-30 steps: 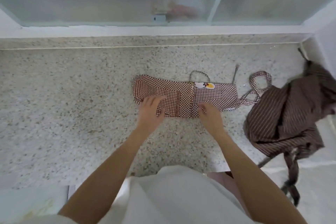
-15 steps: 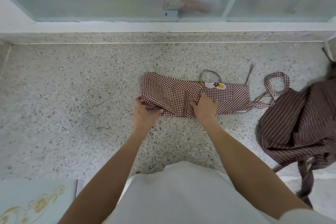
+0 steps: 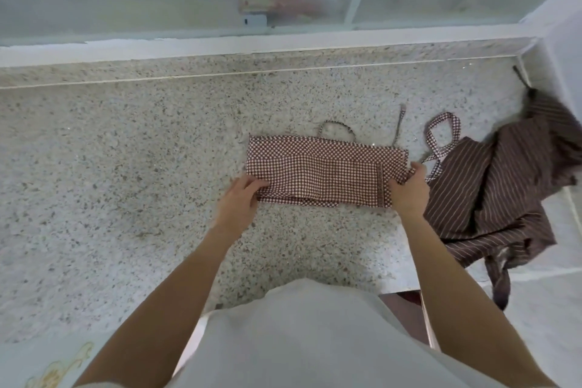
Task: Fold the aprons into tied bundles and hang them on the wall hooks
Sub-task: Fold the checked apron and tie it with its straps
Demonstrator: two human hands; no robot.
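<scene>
We're mid-fold on the gingham apron (image 3: 318,172) lying on the counter (image 3: 126,167), left hand (image 3: 237,201) and right hand (image 3: 409,189) each pinching an end, so next it probably needs rolling tighter, then tying with the straps (image 3: 441,135).

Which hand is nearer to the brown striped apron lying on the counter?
The right hand. It grips the right end of the checked apron, just beside the striped apron. The left hand holds the checked apron's left end, on the far side from it.
</scene>
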